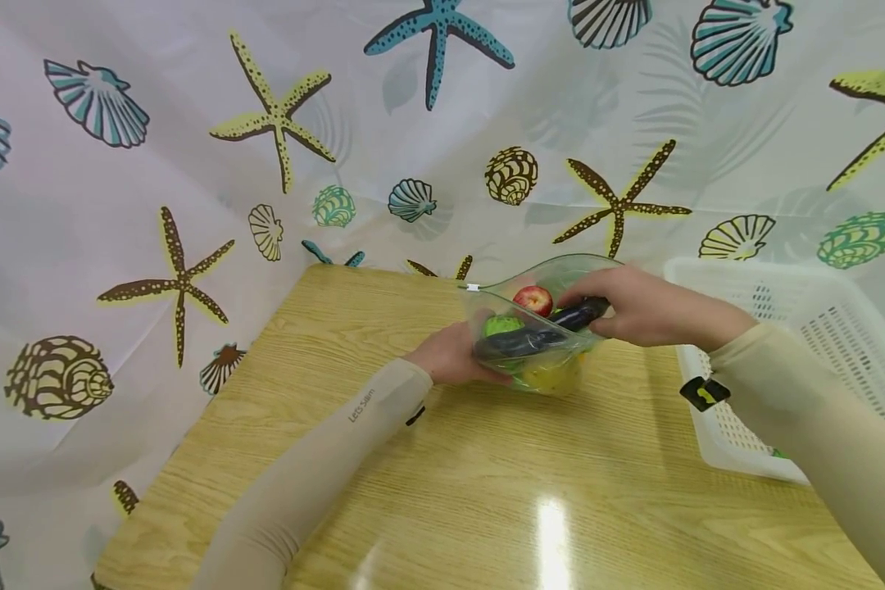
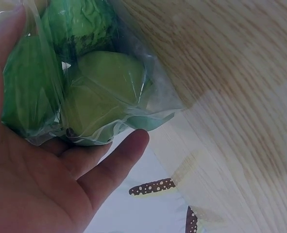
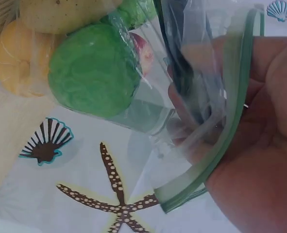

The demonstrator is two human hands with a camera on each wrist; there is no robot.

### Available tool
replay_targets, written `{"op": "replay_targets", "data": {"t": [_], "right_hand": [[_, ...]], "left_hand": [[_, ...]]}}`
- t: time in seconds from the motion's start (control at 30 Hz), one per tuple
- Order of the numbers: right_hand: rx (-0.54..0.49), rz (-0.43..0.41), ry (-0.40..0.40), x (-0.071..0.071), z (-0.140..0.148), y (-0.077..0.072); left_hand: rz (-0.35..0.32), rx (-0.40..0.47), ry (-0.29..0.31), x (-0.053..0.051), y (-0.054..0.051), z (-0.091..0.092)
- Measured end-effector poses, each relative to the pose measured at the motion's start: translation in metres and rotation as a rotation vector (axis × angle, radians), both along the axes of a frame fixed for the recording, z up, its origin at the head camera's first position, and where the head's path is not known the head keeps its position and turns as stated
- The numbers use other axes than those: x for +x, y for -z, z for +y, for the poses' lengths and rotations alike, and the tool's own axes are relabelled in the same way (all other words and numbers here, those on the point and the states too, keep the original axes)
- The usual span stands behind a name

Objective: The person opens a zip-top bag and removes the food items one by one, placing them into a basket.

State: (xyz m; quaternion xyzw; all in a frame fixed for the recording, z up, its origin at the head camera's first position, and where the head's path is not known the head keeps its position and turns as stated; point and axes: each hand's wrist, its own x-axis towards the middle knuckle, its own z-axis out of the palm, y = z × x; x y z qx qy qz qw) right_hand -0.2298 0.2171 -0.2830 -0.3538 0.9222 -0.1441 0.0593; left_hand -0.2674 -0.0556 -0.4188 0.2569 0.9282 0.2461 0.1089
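In the head view a clear zip bag with a green rim and white slider stands over the table, its mouth open. My left hand holds the bag's left side, thumb and fingers around the film. My right hand grips the upper end of a dark eggplant, which lies slanted in the mouth. Inside the bag show a red apple, a green vegetable and a yellow item. The right wrist view shows an orange pumpkin-like item; the left wrist view, an olive-green round one.
A white perforated plastic basket stands on the right under my right forearm, with a bit of green near its front edge. The wooden table meets a curtain printed with shells and starfish at the back and left.
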Motion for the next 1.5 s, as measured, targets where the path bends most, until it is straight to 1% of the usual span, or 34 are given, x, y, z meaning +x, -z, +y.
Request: {"op": "replay_targets", "data": {"t": [0.1,0.2,0.23,0.3,0.47,0.63,0.7,0.8,0.97,1.03,1.13,1.2,1.27,1.33,1.4,1.43,1.5], "right_hand": [[0.042,0.088,-0.049,0.002,-0.007,0.0],[0.072,0.148,-0.063,0.004,-0.011,-0.001],[0.076,0.155,-0.061,0.005,-0.012,-0.001],[0.079,0.154,-0.047,0.006,-0.012,-0.003],[0.049,0.15,0.0,0.01,-0.008,-0.008],[-0.026,0.187,0.024,0.017,-0.005,-0.022],[-0.041,0.202,0.038,0.02,-0.001,-0.028],[-0.052,0.238,0.071,0.027,0.007,-0.036],[-0.097,0.358,0.132,0.041,0.034,-0.046],[-0.132,0.407,0.173,0.047,0.049,-0.049],[-0.184,0.442,0.282,0.055,0.073,-0.05],[-0.238,0.423,0.382,0.06,0.091,-0.048],[-0.326,0.373,0.471,0.064,0.11,-0.043],[-0.422,0.318,0.545,0.064,0.13,-0.037],[-0.498,0.283,0.606,0.059,0.152,-0.032],[-0.524,0.268,0.641,0.056,0.163,-0.031],[-0.536,0.263,0.717,0.046,0.186,-0.028]], "left_hand": [[-0.001,0.011,-0.005,0.0,0.0,0.0],[-0.015,0.036,-0.021,0.0,0.0,-0.001],[-0.022,0.043,-0.028,0.0,0.0,-0.001],[-0.036,0.058,-0.037,0.001,0.0,-0.002],[-0.045,0.04,-0.039,0.001,0.001,-0.001],[-0.03,0.007,-0.054,0.0,0.002,0.002],[-0.026,-0.001,-0.057,-0.001,0.003,0.003],[-0.025,-0.004,-0.055,-0.002,0.006,0.003],[-0.034,-0.006,-0.048,-0.003,0.008,0.003],[-0.041,-0.002,-0.054,-0.003,0.007,0.003],[-0.049,0.007,-0.06,-0.003,0.006,0.002],[-0.049,0.012,-0.06,-0.003,0.006,0.002],[-0.057,0.017,-0.059,-0.002,0.005,0.002],[-0.063,0.009,-0.061,-0.002,0.005,0.002],[-0.069,0.004,-0.067,-0.002,0.004,0.002],[-0.068,0.001,-0.069,-0.002,0.004,0.002],[-0.062,-0.004,-0.068,-0.001,0.003,0.002]]}}
